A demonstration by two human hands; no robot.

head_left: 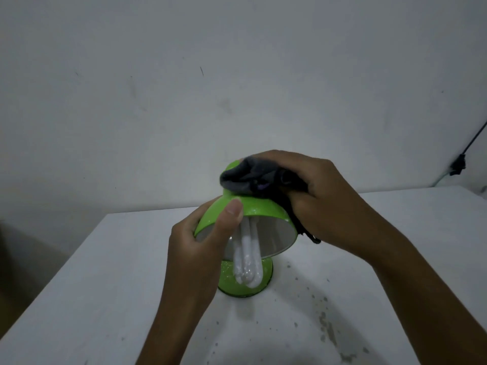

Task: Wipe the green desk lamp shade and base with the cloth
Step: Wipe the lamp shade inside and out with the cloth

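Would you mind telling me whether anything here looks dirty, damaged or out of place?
Yes: dark specks and smudges mark the white table to the right of the lamp base, and pale flecks dot the base. The shade is tipped, showing its bulb.

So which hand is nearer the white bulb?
Left. The left hand grips the green metal lamp shade's rim, thumb beside the white tubular bulb. The right hand presses the dark grey cloth on the shade's top.
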